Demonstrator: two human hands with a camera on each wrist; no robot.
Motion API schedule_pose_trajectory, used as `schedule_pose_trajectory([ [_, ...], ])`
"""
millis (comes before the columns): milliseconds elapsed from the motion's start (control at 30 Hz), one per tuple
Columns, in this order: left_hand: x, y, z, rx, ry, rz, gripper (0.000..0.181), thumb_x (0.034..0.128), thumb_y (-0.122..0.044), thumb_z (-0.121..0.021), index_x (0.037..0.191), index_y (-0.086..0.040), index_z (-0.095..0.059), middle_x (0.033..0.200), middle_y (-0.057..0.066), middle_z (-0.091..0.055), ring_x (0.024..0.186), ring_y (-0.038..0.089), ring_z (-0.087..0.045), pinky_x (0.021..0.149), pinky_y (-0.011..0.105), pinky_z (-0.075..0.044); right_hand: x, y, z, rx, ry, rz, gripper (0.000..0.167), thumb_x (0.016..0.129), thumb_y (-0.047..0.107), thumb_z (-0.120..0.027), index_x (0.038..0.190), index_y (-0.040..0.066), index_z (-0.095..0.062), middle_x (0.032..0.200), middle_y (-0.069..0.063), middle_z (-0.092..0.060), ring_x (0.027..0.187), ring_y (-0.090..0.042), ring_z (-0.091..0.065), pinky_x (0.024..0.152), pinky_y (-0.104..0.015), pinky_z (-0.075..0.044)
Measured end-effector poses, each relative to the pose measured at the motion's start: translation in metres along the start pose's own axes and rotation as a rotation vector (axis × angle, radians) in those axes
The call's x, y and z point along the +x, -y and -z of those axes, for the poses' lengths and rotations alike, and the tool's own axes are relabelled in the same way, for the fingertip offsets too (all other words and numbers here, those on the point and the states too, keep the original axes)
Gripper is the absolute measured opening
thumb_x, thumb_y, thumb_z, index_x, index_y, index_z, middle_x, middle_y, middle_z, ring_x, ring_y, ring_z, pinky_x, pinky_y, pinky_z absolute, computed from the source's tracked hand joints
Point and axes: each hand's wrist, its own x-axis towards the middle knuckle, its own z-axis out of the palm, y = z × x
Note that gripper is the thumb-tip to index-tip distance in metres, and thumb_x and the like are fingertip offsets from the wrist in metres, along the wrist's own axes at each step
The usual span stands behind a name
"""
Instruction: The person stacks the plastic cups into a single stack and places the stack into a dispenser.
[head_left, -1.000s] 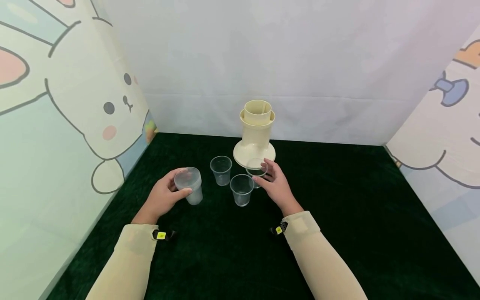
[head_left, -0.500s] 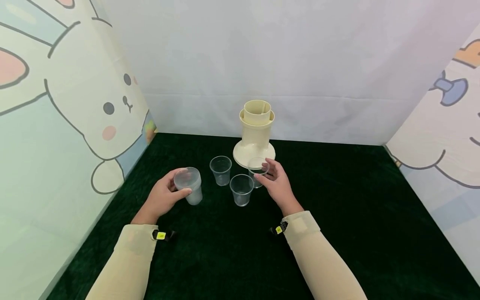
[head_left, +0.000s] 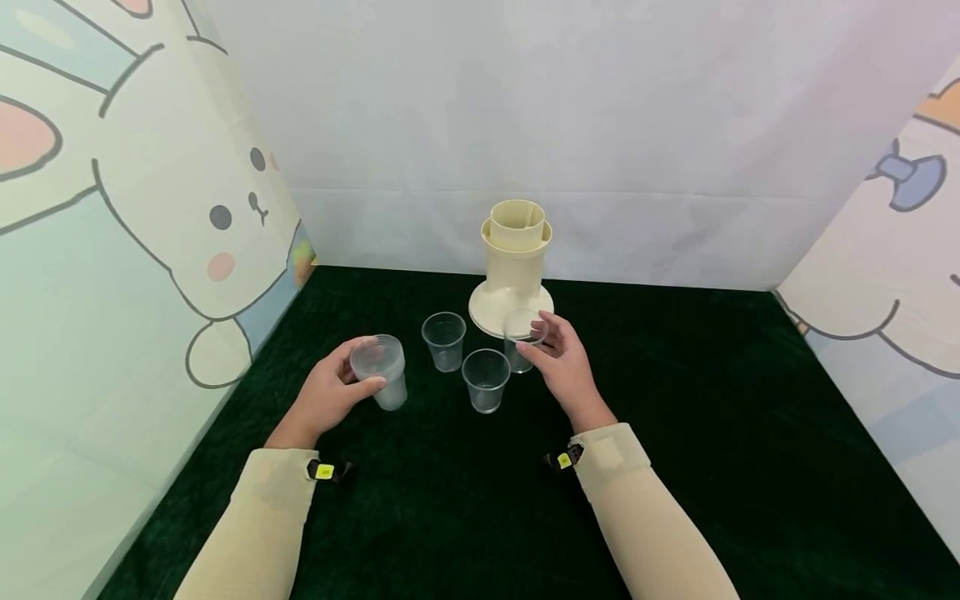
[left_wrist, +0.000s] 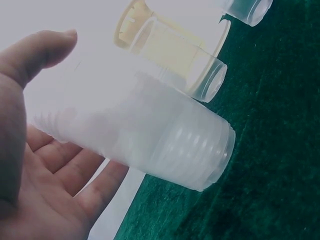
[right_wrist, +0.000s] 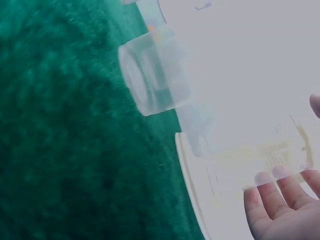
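Observation:
My left hand [head_left: 327,390] holds a stack of nested clear plastic cups [head_left: 384,371] upright at the left. In the left wrist view the stack [left_wrist: 170,135] lies across the fingers, with the thumb on its other side. Farther right, my right hand [head_left: 564,362] grips a single clear plastic cup [head_left: 517,357] near its rim, between thumb and fingers. Two more such cups stand upright between the hands, one at the back [head_left: 445,343] and another nearer [head_left: 486,382]. Glare washes out the held cup in the right wrist view, where fingertips [right_wrist: 280,172] show at its side.
Just behind the cups rises a cream plastic stand [head_left: 514,271] with a round base and a tube-shaped top. Dark green cloth [head_left: 675,417] covers the table. A white curtain [head_left: 637,125] hangs behind, and printed cartoon panels [head_left: 217,275] flank both sides.
My right hand has shifted slightly to the right with its cup, away from the nearer standing cup. The left hand and its stack stay essentially in place.

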Motion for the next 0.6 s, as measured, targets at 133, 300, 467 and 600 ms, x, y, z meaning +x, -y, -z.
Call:
schedule_pose_trajectory([
  [133, 0.001, 0.001, 0.001, 0.001, 0.003, 0.01, 0.072, 0.0932, -0.04, -0.078, 0.153, -0.017, -0.045, 0.146, 0.01, -0.05, 0.131, 0.032, -0.053, 0.109, 0.058, -0.042, 0.0, 0.006, 0.0, 0.014, 0.004, 0.006, 0.066, 0.096, 0.021, -0.075, 0.152, 0.013, -0.042, 0.143, -0.01, -0.054, 0.134, -0.034, -0.05, 0.112, -0.048, -0.04],
  [300, 0.002, 0.002, 0.0, 0.002, 0.001, 0.019, 0.072, 0.0931, -0.041, -0.078, 0.153, -0.018, -0.045, 0.146, 0.01, -0.05, 0.13, 0.032, -0.054, 0.108, 0.057, -0.043, 0.0, 0.012, 0.0, 0.025, 0.011, 0.004, 0.065, 0.096, 0.023, -0.075, 0.152, 0.015, -0.043, 0.144, -0.011, -0.053, 0.134, -0.033, -0.049, 0.112, -0.048, -0.041],
  [467, 0.002, 0.002, 0.0, -0.003, 0.0, 0.015, 0.072, 0.0925, -0.04, -0.079, 0.152, -0.018, -0.046, 0.145, 0.01, -0.051, 0.128, 0.032, -0.055, 0.106, 0.057, -0.045, 0.001, 0.019, -0.002, 0.023, 0.025, 0.017, 0.064, 0.097, 0.023, -0.075, 0.152, 0.015, -0.044, 0.145, -0.012, -0.053, 0.133, -0.031, -0.05, 0.112, -0.047, -0.041],
  [600, 0.001, 0.001, 0.0, -0.002, -0.001, 0.007, 0.071, 0.0925, -0.039, -0.079, 0.152, -0.018, -0.046, 0.144, 0.01, -0.052, 0.127, 0.031, -0.056, 0.105, 0.057, -0.045, 0.002, 0.026, -0.003, 0.001, 0.043, 0.04, 0.064, 0.097, 0.024, -0.074, 0.153, 0.013, -0.043, 0.142, -0.008, -0.055, 0.132, -0.029, -0.05, 0.112, -0.046, -0.041],
])
